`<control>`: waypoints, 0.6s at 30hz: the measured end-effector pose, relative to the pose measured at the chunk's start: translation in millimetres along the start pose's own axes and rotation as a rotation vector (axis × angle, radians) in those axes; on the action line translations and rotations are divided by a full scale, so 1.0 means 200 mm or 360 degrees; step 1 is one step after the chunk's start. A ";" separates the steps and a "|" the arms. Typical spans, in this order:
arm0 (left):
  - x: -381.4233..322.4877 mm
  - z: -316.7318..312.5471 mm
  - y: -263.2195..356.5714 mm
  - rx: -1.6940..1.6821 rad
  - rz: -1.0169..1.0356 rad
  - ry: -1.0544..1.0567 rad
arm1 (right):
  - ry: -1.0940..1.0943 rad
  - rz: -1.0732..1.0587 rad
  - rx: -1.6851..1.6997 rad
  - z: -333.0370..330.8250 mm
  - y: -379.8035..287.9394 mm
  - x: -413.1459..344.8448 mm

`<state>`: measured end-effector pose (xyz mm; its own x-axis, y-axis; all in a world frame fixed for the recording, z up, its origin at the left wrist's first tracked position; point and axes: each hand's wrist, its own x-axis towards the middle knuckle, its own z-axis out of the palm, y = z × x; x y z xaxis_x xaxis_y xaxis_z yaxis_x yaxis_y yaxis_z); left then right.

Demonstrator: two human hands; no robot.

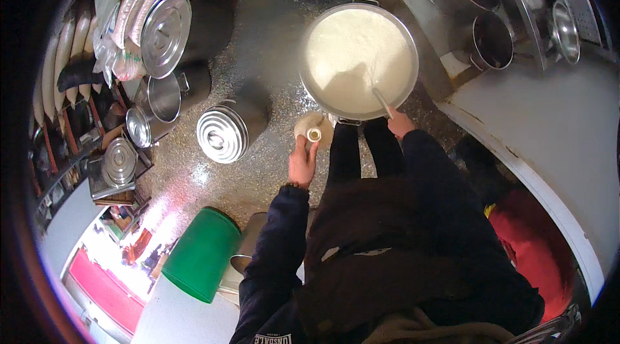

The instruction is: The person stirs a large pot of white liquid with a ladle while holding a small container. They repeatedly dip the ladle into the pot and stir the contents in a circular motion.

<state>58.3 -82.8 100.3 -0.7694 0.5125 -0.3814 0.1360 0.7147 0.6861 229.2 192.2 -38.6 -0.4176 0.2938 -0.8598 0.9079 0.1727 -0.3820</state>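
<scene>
A wide metal stockpot (pixel 413 83) with side handles stands before me, filled with a pale cream-coloured substance (pixel 353 43). My right hand (pixel 401 123) grips the handle of what looks like a wire whisk (pixel 382 100); its wires reach into the pale contents. Beside the pot, lower left, is a translucent plastic jug (pixel 301 123) with a round white mouth (pixel 314 135). At that mouth, my left hand (pixel 302 162) has its thumb and fingers closed around the neck. Most of the jug's body lies below the hand, and its contents are hard to make out.
Lidded metal pots (pixel 223 133) stand on the wet speckled floor (pixel 193 194) to the left, near stacked sacks (pixel 140 9). A green barrel (pixel 202 252) is at lower left. More pots (pixel 493 41) and a pale counter (pixel 528 116) line the right, with a red sack-like object (pixel 533 247) below.
</scene>
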 end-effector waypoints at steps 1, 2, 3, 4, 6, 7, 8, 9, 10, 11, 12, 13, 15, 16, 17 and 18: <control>0.04 0.02 0.01 0.0028 0.0131 0.0032 | -0.0029 0.0051 -0.0031 -0.01 0.02 -0.06; 0.08 0.04 0.02 0.0131 0.0049 -0.0042 | 0.0023 0.0091 0.0082 -0.02 0.06 -0.13; 0.13 0.06 0.03 0.0155 0.0170 -0.0048 | 0.0119 0.0014 0.0064 -0.01 0.10 -0.19; 0.18 0.08 0.05 0.0160 0.0248 -0.0069 | 0.0196 -0.0072 0.0089 0.00 0.15 -0.24; 0.27 0.12 0.08 0.0151 0.0263 -0.0158 | 0.0332 -0.0206 0.0141 0.02 0.25 -0.35; 0.31 0.15 0.09 0.0200 0.0234 -0.0236 | 0.0392 -0.0291 0.0147 0.04 0.30 -0.41; 0.37 0.19 0.11 0.0229 0.0246 -0.0279 | 0.0433 -0.0336 0.0154 0.06 0.34 -0.47; 0.43 0.22 0.12 0.0256 0.0257 -0.0322 | 0.0464 -0.0344 0.0157 0.07 0.37 -0.53; 0.49 0.26 0.13 0.0354 0.0167 -0.0428 | 0.0476 -0.0377 0.0173 0.09 0.39 -0.59; 0.54 0.31 0.14 0.0427 0.0125 -0.0484 | 0.0476 -0.0374 0.0183 0.09 0.41 -0.64; 0.59 0.36 0.15 0.0499 0.0081 -0.0536 | 0.0474 -0.0372 0.0191 0.09 0.43 -0.69; 0.64 0.41 0.15 0.0581 0.0021 -0.0600 | 0.0485 -0.0397 0.0197 0.09 0.44 -0.74; 0.74 0.50 0.15 0.0748 0.0022 -0.0812 | 0.0504 -0.0446 0.0209 0.09 0.43 -0.81; 0.78 0.53 0.14 0.0833 0.0091 -0.0894 | 0.0391 -0.0344 0.0224 0.08 0.42 -0.81; 0.82 0.57 0.13 0.0917 0.0160 -0.0975 | 0.0450 -0.0459 0.0234 0.07 0.41 -0.81; 0.87 0.60 0.10 0.0914 0.0173 -0.1017 | 0.0470 -0.0513 0.0276 0.06 0.40 -0.82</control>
<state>2.4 78.2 -26.2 -0.2590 0.6382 -0.7250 0.6152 0.6877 0.3855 370.7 147.0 67.3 -0.6488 0.5103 -0.5645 0.7124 0.1466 -0.6863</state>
